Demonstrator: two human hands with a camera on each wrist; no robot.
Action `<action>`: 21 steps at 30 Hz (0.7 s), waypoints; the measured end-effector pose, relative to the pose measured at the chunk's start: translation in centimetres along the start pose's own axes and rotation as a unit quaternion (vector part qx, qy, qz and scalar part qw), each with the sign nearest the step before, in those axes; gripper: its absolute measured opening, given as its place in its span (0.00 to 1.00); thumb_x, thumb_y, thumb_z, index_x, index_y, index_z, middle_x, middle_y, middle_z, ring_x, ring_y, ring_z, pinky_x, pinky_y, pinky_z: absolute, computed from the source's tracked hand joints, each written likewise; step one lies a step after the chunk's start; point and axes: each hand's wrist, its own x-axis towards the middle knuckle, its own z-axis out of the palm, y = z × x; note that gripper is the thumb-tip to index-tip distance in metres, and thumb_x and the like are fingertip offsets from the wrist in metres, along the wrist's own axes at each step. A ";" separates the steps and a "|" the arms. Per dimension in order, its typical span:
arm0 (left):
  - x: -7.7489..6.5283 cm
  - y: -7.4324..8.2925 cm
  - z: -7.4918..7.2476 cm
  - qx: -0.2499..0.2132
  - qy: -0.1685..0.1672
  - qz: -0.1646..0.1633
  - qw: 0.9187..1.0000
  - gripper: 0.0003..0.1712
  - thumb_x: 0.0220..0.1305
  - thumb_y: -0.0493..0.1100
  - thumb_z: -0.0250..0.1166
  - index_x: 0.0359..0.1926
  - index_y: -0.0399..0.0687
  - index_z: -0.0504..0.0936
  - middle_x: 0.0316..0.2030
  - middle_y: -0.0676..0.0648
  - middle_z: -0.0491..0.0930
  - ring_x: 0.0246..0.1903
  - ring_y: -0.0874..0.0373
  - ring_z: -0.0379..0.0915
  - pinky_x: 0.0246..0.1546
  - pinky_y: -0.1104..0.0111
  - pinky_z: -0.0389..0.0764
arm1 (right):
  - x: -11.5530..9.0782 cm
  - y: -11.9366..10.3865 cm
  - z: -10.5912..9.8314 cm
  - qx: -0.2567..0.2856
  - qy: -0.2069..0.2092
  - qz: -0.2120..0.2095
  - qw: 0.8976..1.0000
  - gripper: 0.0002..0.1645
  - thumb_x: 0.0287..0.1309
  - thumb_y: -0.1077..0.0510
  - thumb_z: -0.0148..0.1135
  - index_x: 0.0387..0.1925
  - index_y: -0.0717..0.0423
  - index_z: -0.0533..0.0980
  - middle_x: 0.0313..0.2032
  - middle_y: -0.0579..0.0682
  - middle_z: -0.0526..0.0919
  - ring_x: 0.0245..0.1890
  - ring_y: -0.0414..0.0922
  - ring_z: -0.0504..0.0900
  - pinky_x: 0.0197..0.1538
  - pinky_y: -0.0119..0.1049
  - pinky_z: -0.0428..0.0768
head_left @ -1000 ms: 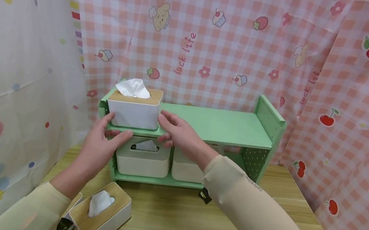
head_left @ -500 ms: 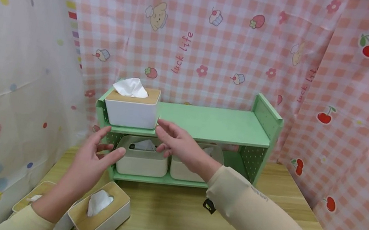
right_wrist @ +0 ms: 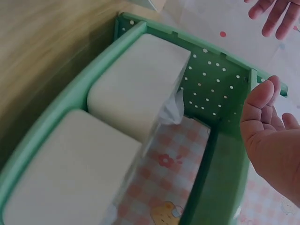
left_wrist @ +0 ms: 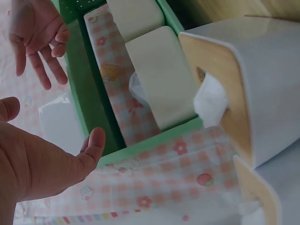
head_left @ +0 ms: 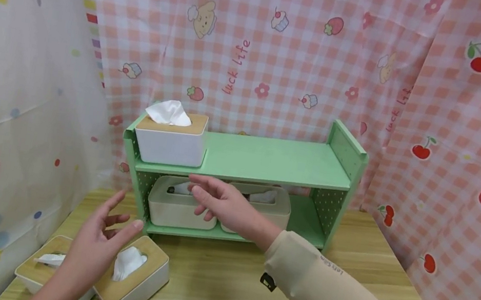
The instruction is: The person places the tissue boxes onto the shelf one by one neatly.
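On the left end of the green shelf's top board (head_left: 276, 160) stands a white tissue box (head_left: 169, 147) with a wooden lid and a tissue poking out. Two cream tissue boxes, a left one (head_left: 181, 214) and a right one (head_left: 280, 208), sit side by side on the lower board. My right hand (head_left: 227, 205), fingers loosely spread and holding nothing, hovers in front of them. Lower left, my empty left hand (head_left: 99, 238) hangs with fingers apart above two wooden-lidded tissue boxes on the table, a nearer one (head_left: 151, 282) and one (head_left: 34, 264) partly hidden by my forearm.
The shelf has perforated side panels, the right one (head_left: 348, 145) rising above the top board. A wooden table (head_left: 221, 282) carries everything. A pink checked cloth (head_left: 238, 41) hangs behind and to the right, a white patterned cloth (head_left: 39, 63) on the left.
Both hands have come away from the white tissue box on the top board. The left hand has dropped down and left toward the table boxes; the right has lowered. The box stays in place.
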 end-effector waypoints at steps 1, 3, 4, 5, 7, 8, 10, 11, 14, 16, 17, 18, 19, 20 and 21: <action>-0.2 -0.3 0.0 0.001 0.002 -0.005 1.000 0.55 0.75 0.64 0.65 0.88 0.58 0.43 0.81 0.36 0.59 0.70 0.36 0.72 0.53 0.71 0.81 | 0.0 0.4 0.3 0.001 0.001 -0.001 1.000 0.31 0.83 0.42 0.52 0.80 0.43 0.66 0.73 0.48 0.77 0.50 0.48 0.84 0.51 0.39 0.84; -0.4 -1.0 0.1 0.001 0.008 -0.014 1.000 0.55 0.75 0.63 0.65 0.88 0.56 0.44 0.82 0.36 0.57 0.70 0.36 0.72 0.49 0.76 0.79 | 0.0 1.3 1.0 0.002 0.006 -0.001 1.000 0.31 0.83 0.42 0.52 0.79 0.43 0.67 0.71 0.49 0.79 0.50 0.48 0.85 0.51 0.38 0.85; -0.5 -1.4 0.1 0.003 0.011 -0.019 1.000 0.55 0.76 0.63 0.65 0.88 0.54 0.44 0.84 0.38 0.55 0.71 0.36 0.71 0.47 0.79 0.78 | 0.1 1.8 1.4 0.004 0.009 0.000 1.000 0.31 0.83 0.42 0.53 0.79 0.43 0.68 0.70 0.50 0.80 0.50 0.49 0.85 0.50 0.37 0.84; -0.6 -1.8 0.2 0.005 0.014 -0.024 1.000 0.55 0.76 0.64 0.65 0.88 0.53 0.44 0.84 0.38 0.55 0.71 0.36 0.71 0.46 0.80 0.77 | 0.1 2.4 1.8 0.007 0.012 0.004 1.000 0.30 0.83 0.42 0.53 0.79 0.44 0.68 0.69 0.50 0.81 0.49 0.49 0.85 0.50 0.37 0.84; -0.9 -2.7 0.4 0.004 0.016 -0.037 0.999 0.55 0.76 0.64 0.64 0.88 0.50 0.44 0.85 0.39 0.52 0.72 0.37 0.69 0.45 0.82 0.76 | 0.2 3.6 2.7 0.018 0.018 0.019 1.000 0.30 0.82 0.42 0.54 0.78 0.44 0.69 0.68 0.51 0.82 0.49 0.48 0.85 0.51 0.38 0.85; -1.0 -3.2 0.5 0.006 0.018 -0.045 0.999 0.55 0.76 0.64 0.64 0.88 0.49 0.45 0.85 0.39 0.51 0.73 0.37 0.69 0.45 0.83 0.75 | 0.3 4.2 3.3 0.025 0.020 0.028 0.999 0.30 0.82 0.42 0.54 0.78 0.45 0.70 0.67 0.51 0.82 0.49 0.46 0.85 0.51 0.40 0.85; -1.4 -4.2 0.6 0.002 0.022 -0.064 0.998 0.56 0.76 0.64 0.64 0.87 0.46 0.44 0.85 0.38 0.50 0.74 0.37 0.66 0.44 0.83 0.74 | 0.4 5.5 4.4 0.041 0.024 0.045 0.998 0.30 0.82 0.42 0.55 0.77 0.46 0.71 0.66 0.52 0.83 0.50 0.46 0.85 0.53 0.45 0.86; -1.6 -4.8 0.7 -0.002 0.025 -0.073 0.997 0.56 0.76 0.64 0.64 0.87 0.45 0.44 0.85 0.37 0.50 0.74 0.36 0.65 0.44 0.84 0.74 | 0.5 6.1 4.9 0.050 0.025 0.053 0.997 0.30 0.82 0.42 0.55 0.77 0.46 0.71 0.65 0.53 0.83 0.50 0.46 0.85 0.55 0.47 0.86; -2.3 -6.4 1.2 -0.022 0.043 -0.096 0.994 0.56 0.77 0.62 0.64 0.87 0.43 0.44 0.85 0.35 0.49 0.75 0.35 0.63 0.42 0.86 0.72 | 0.7 7.8 6.5 0.069 0.031 0.072 0.995 0.31 0.81 0.42 0.56 0.76 0.49 0.72 0.62 0.53 0.85 0.51 0.48 0.86 0.57 0.49 0.85; -2.7 -7.4 1.7 -0.040 0.062 -0.100 0.992 0.55 0.77 0.59 0.65 0.86 0.40 0.45 0.85 0.33 0.51 0.74 0.35 0.62 0.41 0.88 0.70 | 0.7 8.7 7.3 0.076 0.034 0.081 0.993 0.31 0.81 0.43 0.56 0.76 0.50 0.72 0.59 0.52 0.86 0.51 0.48 0.86 0.56 0.49 0.85; -2.9 -8.0 2.0 -0.046 0.073 -0.099 0.991 0.54 0.77 0.58 0.65 0.86 0.39 0.46 0.84 0.32 0.51 0.74 0.34 0.61 0.40 0.89 0.68 | 0.7 9.0 7.8 0.079 0.035 0.084 0.993 0.30 0.81 0.44 0.56 0.75 0.51 0.72 0.58 0.52 0.86 0.50 0.48 0.86 0.55 0.48 0.85; -3.0 -8.4 2.3 -0.051 0.082 -0.099 0.990 0.54 0.76 0.57 0.66 0.86 0.37 0.47 0.84 0.31 0.52 0.74 0.34 0.60 0.41 0.89 0.66 | 0.8 9.4 8.1 0.081 0.037 0.088 0.992 0.30 0.81 0.44 0.57 0.75 0.52 0.73 0.56 0.52 0.87 0.49 0.47 0.86 0.54 0.47 0.85; -3.2 -8.9 2.6 -0.055 0.094 -0.098 0.989 0.53 0.76 0.55 0.66 0.85 0.35 0.48 0.83 0.30 0.53 0.74 0.33 0.59 0.41 0.90 0.64 | 0.8 9.7 8.5 0.082 0.039 0.091 0.992 0.29 0.81 0.45 0.57 0.74 0.52 0.74 0.55 0.52 0.87 0.48 0.47 0.85 0.53 0.45 0.85; -3.3 -9.3 2.9 -0.056 0.105 -0.098 0.988 0.52 0.76 0.54 0.67 0.85 0.34 0.49 0.82 0.28 0.54 0.73 0.33 0.58 0.40 0.89 0.63 | 0.8 10.0 8.9 0.087 0.039 0.095 0.991 0.29 0.81 0.45 0.58 0.73 0.53 0.74 0.54 0.52 0.87 0.48 0.47 0.85 0.52 0.45 0.85; -3.4 -9.8 3.2 -0.056 0.116 -0.098 0.987 0.52 0.75 0.52 0.67 0.84 0.33 0.50 0.81 0.27 0.55 0.73 0.32 0.58 0.40 0.88 0.62 | 0.9 10.3 9.2 0.091 0.040 0.097 0.990 0.28 0.81 0.46 0.58 0.73 0.53 0.75 0.54 0.52 0.87 0.48 0.47 0.85 0.51 0.45 0.85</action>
